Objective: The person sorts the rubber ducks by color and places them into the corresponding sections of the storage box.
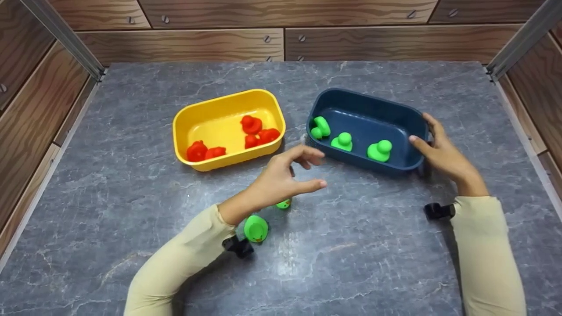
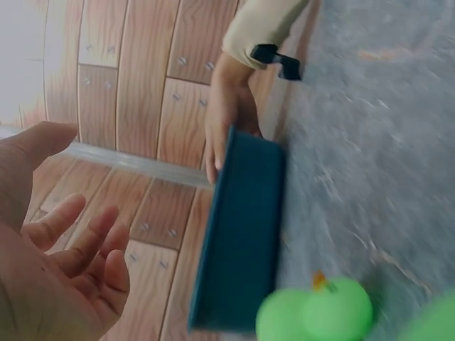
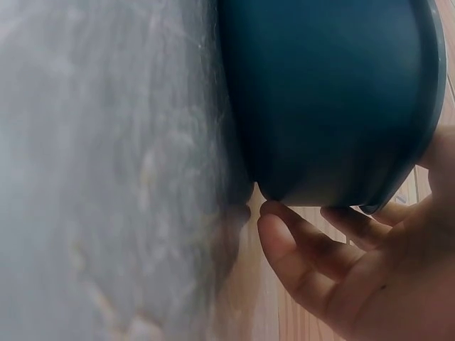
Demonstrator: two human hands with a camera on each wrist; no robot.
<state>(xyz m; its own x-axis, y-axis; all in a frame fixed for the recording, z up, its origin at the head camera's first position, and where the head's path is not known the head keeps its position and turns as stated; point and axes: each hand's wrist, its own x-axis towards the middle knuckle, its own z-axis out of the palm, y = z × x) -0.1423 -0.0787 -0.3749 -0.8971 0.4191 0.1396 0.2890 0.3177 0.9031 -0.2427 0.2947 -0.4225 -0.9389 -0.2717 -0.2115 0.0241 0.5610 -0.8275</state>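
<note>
My left hand (image 1: 281,177) hovers over the table between the two bins, thumb spread from its bent fingers, with nothing between them. Beneath its wrist a green rubber duck (image 1: 256,228) sits on the table, and a second green duck (image 1: 283,203) is mostly hidden by the hand. At the right, my right hand (image 1: 450,156) grips the end of a dark blue bin (image 1: 369,123), thumb over the rim and fingers against the outer wall (image 3: 327,99). Inside that bin are three green ducks (image 1: 342,142), one of them tipped over at the left end.
A yellow bin (image 1: 215,134) stands left of the blue one, holding several red ducks (image 1: 251,125). Wood-patterned panels (image 1: 184,46) border the grey marbled table (image 1: 351,267) at the back and sides, with metal posts (image 1: 66,39) at the back corners.
</note>
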